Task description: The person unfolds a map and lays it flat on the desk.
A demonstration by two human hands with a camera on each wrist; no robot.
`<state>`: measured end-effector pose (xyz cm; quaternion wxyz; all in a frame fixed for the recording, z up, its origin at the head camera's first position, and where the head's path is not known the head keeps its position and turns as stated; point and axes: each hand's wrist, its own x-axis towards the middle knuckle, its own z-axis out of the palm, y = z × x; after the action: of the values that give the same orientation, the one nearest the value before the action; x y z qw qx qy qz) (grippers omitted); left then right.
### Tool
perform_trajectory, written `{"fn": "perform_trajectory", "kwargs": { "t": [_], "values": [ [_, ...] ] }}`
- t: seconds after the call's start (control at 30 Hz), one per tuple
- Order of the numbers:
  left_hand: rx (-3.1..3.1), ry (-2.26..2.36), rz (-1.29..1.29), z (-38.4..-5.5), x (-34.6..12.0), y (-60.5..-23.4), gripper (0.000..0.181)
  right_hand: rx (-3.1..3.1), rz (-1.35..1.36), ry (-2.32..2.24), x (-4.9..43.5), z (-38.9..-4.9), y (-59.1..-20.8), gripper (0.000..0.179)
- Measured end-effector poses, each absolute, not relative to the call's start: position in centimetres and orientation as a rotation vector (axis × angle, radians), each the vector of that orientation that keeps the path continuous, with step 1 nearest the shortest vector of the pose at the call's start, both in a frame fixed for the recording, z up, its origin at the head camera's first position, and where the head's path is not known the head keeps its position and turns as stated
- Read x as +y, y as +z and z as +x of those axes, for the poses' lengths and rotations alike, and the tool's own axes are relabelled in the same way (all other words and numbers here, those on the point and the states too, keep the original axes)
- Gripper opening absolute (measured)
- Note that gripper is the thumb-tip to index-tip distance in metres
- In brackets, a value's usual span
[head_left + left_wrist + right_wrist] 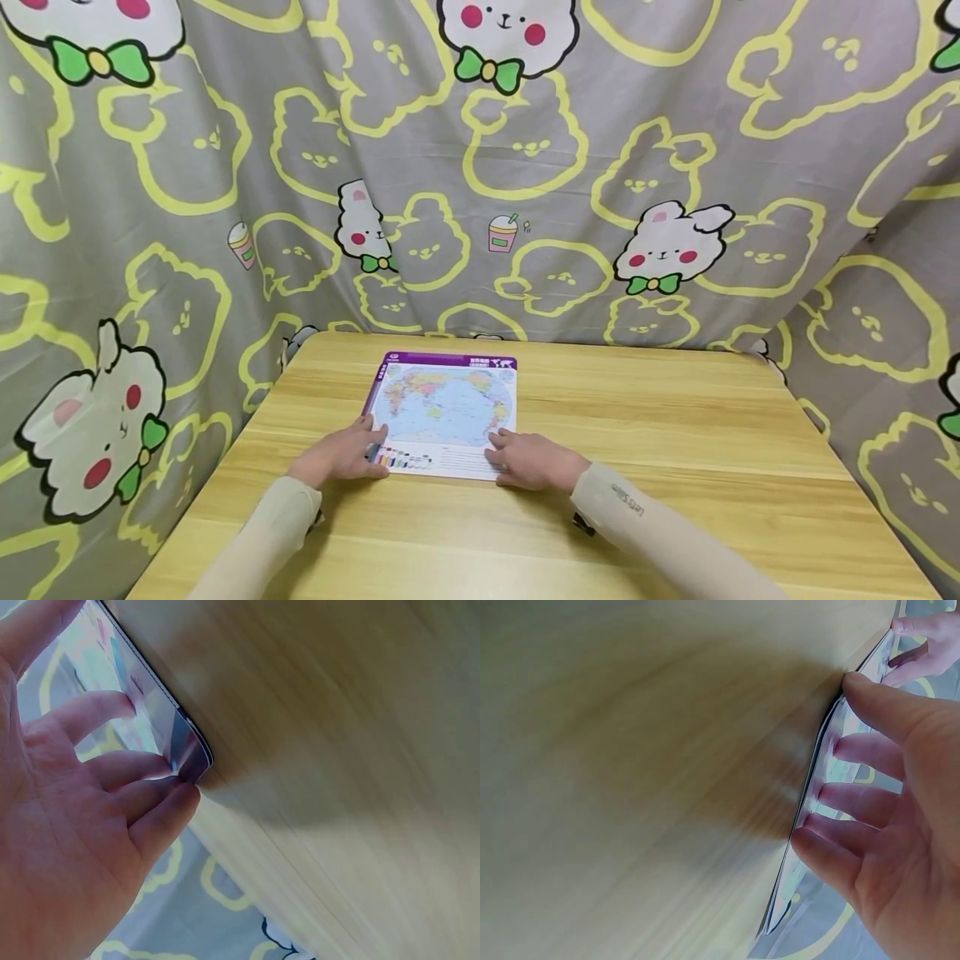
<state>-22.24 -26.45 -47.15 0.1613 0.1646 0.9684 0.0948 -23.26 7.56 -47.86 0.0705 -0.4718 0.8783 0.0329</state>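
A thin world map sheet with a purple top border and a blue ocean lies flat on the wooden table. On its lower left corner rests my left hand, fingers spread; in the left wrist view the fingertips are right at the rounded corner. My right hand touches the lower right corner. The right wrist view shows that hand's thumb at the sheet's dark edge and the other fingertips along its surface. Neither hand is curled round the sheet. Small coloured pictures and printed lines run along its near side.
The wooden table extends right of the map and toward me. Around its back and sides hangs a grey curtain with yellow outlines and white cartoon rabbits. Light long sleeves cover both forearms.
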Motion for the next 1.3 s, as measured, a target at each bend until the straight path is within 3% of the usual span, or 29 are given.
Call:
{"fn": "perform_trajectory", "kwargs": {
  "t": [1.3],
  "values": [
    [2.751,0.165,0.631,-22.2,-22.0,-47.4,0.073,2.687,-1.350,0.024,12.7,-22.2,-47.8,0.044]
  ]
}}
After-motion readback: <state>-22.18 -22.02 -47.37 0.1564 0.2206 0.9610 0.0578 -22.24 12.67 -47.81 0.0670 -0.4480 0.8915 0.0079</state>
